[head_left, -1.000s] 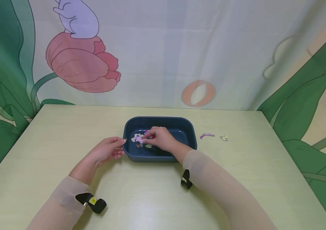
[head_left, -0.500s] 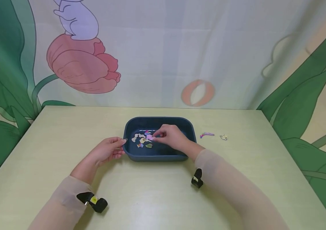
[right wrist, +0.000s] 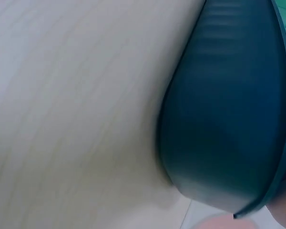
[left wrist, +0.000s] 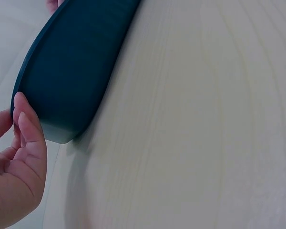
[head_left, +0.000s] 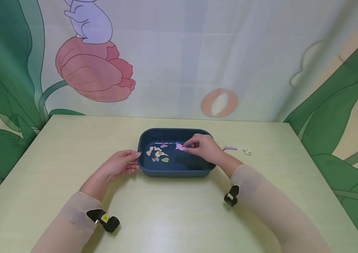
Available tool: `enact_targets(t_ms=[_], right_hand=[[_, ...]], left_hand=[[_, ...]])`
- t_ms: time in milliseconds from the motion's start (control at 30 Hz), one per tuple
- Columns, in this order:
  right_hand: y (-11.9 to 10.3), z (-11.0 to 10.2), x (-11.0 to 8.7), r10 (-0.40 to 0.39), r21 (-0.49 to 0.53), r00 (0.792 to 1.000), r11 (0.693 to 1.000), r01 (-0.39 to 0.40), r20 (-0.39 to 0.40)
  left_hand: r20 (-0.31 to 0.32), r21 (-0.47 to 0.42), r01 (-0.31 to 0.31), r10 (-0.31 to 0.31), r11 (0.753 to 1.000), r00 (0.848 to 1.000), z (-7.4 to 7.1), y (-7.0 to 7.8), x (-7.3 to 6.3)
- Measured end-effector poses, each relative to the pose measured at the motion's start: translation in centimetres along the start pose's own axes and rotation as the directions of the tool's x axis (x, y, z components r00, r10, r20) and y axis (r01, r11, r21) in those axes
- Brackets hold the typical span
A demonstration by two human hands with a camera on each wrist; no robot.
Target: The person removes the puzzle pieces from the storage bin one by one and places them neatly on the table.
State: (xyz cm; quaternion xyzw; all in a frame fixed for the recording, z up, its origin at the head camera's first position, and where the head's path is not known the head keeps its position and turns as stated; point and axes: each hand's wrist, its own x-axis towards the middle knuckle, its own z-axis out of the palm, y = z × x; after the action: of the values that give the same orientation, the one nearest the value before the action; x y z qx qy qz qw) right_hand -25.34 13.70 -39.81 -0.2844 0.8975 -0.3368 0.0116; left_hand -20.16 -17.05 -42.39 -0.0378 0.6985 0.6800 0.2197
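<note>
While right fingers (head_left: 193,141) pinch its edge, the pink piece (head_left: 179,146) juts leftward.

The left arm (head_left: 94,188) wears a long, light beige cloth sleeve (head_left: 63,221) and slants forward and in. The bare left hand (head_left: 123,164) grips, with its thumb on top and its bent fingers below. In the left wrist view, its palm partly shows. The right arm (head_left: 232,166) wears a matching long beige sleeve (head_left: 277,202) and leans in from the other side. The bare right hand (head_left: 205,147) has its back turned up, and its thumb and finger pinch at the tips. The two hands are well apart.
</note>
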Motion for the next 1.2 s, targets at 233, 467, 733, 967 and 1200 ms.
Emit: enact_targets(t_ms=[233,467,733,967,1200], right_hand=[[0.3,-1.1,-0.6,0.030,-0.005,1.000,1.000,-0.030,0.003],[0.6,-1.9,-1.4,0.054,-0.035,0.998,0.998,-0.054,0.007],[1.4,-2.7,-2.3,0.054,-0.036,0.998,0.998,-0.055,-0.013],[1.9,-2.9,-2.9,0.019,-0.052,0.999,0.998,-0.021,-0.036],[2.4,-3.2,-3.3,0.036,-0.078,0.998,0.996,-0.039,-0.041]], left_hand=[[-0.014,0.020,0.010,-0.010,1.000,1.000,0.0,0.1,0.0],[-0.015,0.020,0.011,-0.011,1.000,1.000,0.0,0.2,-0.1],[0.002,0.013,-0.003,0.003,1.000,1.000,0.0,0.2,-0.1],[-0.013,0.035,0.007,-0.006,0.999,1.000,0.0,0.2,-0.2],[-0.001,0.023,-0.006,0.006,1.000,1.000,0.0,0.3,-0.3]])
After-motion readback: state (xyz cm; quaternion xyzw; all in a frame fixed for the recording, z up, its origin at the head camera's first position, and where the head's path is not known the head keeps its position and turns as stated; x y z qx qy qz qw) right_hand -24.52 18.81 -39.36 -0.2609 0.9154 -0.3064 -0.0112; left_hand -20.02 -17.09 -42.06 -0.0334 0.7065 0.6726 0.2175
